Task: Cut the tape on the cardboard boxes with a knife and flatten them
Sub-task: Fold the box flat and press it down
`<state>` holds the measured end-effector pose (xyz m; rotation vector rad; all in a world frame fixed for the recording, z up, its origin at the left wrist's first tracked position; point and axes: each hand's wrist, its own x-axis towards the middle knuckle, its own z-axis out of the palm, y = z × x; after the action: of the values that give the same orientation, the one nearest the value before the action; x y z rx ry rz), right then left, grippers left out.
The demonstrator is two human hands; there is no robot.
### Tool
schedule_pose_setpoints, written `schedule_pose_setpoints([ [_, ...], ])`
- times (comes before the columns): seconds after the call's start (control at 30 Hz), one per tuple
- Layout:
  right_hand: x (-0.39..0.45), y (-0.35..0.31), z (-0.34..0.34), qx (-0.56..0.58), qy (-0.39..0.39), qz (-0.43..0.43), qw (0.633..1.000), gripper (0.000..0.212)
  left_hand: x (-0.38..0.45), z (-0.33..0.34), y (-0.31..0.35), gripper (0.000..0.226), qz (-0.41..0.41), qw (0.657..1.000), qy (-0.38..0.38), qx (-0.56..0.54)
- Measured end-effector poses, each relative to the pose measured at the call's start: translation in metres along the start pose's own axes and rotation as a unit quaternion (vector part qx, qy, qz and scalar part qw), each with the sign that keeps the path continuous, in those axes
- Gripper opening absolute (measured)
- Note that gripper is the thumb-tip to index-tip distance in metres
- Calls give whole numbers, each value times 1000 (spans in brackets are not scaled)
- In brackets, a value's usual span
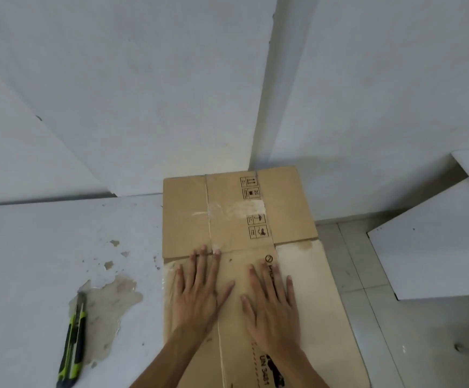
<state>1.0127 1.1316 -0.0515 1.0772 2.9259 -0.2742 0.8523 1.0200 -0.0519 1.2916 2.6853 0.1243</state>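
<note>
A brown cardboard box (pixel 238 214) lies flat on the white table, stretching from the wall towards me, with printed handling symbols and a strip of clear tape across its far half. My left hand (pixel 199 292) presses on it palm down, fingers straight and spread. My right hand (pixel 272 301) presses flat beside it, slightly to the right. A green and black utility knife (pixel 73 345) lies on the table at the lower left, well apart from both hands.
The white table (pixel 45 247) has a patch of peeled, stained surface beside the knife. White walls stand close behind the box. To the right, a tiled floor (pixel 367 275) and a white panel (pixel 437 247) lie below the table's edge.
</note>
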Motion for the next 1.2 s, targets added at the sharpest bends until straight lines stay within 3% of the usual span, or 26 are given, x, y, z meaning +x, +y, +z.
schedule_pose_setpoints([
  [0.17, -9, -2, -1, 19, 11, 15, 1000, 67, -14, 9, 16, 75, -45, 997, 17, -56],
  [0.37, -14, 3, 2, 55, 26, 6, 998, 66, -81, 23, 40, 69, 10, 997, 19, -71],
  [0.63, -29, 7, 6, 43, 21, 35, 998, 63, -79, 20, 38, 70, 4, 997, 4, -76],
  [0.9, 37, 12, -11, -13, -33, -17, 999, 67, 18, 0, 16, 68, 35, 996, -16, -76],
  [1.2, 124, 11, -24, 4, -59, -14, 998, 65, 96, -23, 1, 81, 54, 996, -76, 11],
])
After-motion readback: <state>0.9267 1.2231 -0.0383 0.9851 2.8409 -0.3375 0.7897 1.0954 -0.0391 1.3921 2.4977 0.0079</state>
